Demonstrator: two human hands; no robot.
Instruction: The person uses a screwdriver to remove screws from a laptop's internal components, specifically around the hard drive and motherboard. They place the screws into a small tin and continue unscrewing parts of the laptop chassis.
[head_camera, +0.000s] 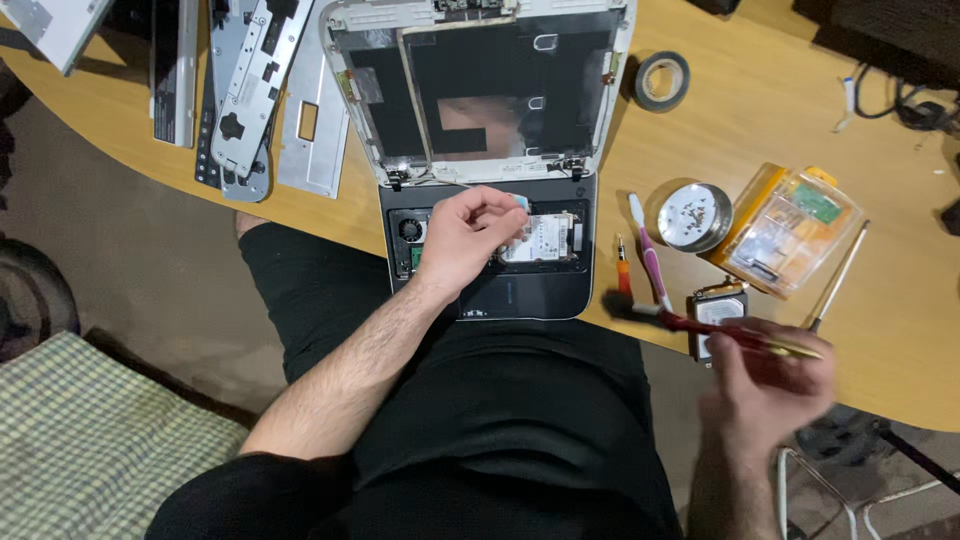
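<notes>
Our right hand (765, 385) is smeared with motion blur, so we cannot tell how its fingers (800, 375) sit on the brush (700, 325), whose dark head is blurred too. Our left hand (470, 238) covers the middle of the opened laptop (490, 270), and we cannot tell what its fingers pinch over the drive (548, 240). The brush crosses a second drive (718, 310) at the bench (760, 110) edge. The lid top, metal panels (255, 80) and cables (895, 100) are cut by the frame. The tin's (694, 216) contents are too small to identify.
</notes>
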